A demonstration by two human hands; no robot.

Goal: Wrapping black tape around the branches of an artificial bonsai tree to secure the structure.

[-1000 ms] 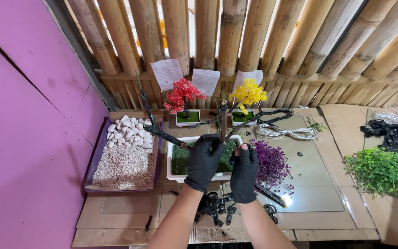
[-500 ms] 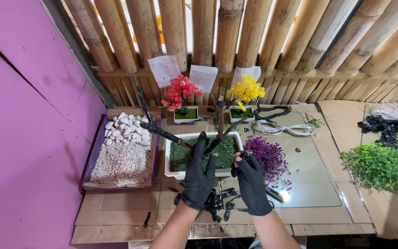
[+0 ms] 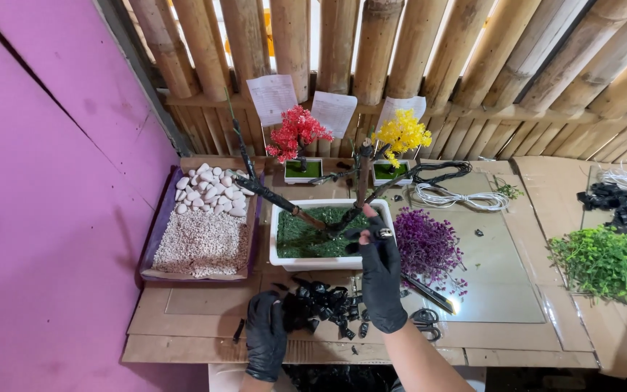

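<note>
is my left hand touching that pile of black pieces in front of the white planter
Touching. The head view shows the gloved left hand lying against the left edge of the pile of black pieces, fingers overlapping them, with no gap visible.

A tray of white pebbles and pale gravel (image 3: pixel 201 236) lies at the left, against the pink wall (image 3: pixel 45 181). At the far side, before the bamboo fence (image 3: pixel 400 65), stand a small red artificial tree (image 3: pixel 295 134) and a small yellow artificial tree (image 3: pixel 400 134), each in a white pot. A coil of white wire (image 3: pixel 448 197) lies on the glass sheet (image 3: pixel 502 276). Green artificial foliage (image 3: pixel 607 261) sits at the right, and black-handled scissors (image 3: pixel 426 297) lie near.
</note>
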